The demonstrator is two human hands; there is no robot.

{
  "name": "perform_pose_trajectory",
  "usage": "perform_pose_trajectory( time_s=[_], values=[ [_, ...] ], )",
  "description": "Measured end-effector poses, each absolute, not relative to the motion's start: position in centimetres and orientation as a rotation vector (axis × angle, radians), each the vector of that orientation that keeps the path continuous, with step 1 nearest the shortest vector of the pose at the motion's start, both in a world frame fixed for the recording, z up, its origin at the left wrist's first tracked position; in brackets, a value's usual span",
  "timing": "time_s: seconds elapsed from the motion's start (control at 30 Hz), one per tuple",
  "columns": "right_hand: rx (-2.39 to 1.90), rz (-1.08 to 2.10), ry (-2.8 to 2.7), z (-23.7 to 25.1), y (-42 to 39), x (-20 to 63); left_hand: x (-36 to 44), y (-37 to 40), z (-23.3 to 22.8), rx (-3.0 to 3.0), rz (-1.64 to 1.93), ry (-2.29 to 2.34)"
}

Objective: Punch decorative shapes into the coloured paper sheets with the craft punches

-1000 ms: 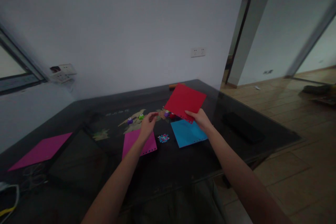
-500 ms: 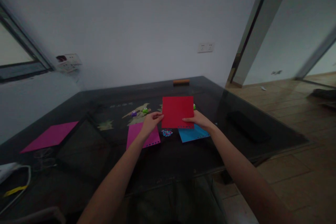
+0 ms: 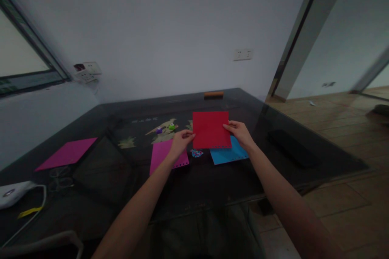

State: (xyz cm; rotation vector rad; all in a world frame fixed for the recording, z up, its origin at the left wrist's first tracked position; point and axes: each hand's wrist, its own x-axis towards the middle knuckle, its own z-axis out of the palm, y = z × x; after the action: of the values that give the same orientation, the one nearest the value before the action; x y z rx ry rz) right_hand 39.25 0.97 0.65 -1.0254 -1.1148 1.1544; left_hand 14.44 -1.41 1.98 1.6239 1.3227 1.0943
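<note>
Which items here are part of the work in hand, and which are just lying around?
In hand: red sheet, held by left hand and right hand.
Lying about: blue sheet, pink sheet, punched bits, small punches, far pink sheet.

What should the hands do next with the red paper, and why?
Probably lower the red sheet flat onto the dark table between the pink sheet and the blue sheet. Both hands, left hand and right hand, hold it by its side edges, upright over the little pile of punched bits, and its bottom edge already has a row of holes.
</note>
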Motion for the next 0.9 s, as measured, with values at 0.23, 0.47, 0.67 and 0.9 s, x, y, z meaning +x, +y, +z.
perform_pose_trajectory(
  time_s=[0.23, 0.47, 0.67, 0.9],
  values=[
    [-1.052, 1.030, -1.075, 0.7, 1.2, 39.8, 14.9, -2.2, 3.0, 1.502, 1.134, 1.242],
    [-1.134, 1.008, -1.098, 0.6, 1.5, 40.3, 15.0, -2.2, 2.4, 1.568, 1.007, 1.111],
    [-1.294, 1.022, -1.127, 1.4, 1.2, 41.9, 16.2, -2.5, 1.2, 1.739, 1.005, 1.080],
    [-1.539, 0.982, -1.357, 2.0, 0.6, 43.8, 17.6, -3.6, 0.5, 1.898, 0.930, 1.149]
  ],
)
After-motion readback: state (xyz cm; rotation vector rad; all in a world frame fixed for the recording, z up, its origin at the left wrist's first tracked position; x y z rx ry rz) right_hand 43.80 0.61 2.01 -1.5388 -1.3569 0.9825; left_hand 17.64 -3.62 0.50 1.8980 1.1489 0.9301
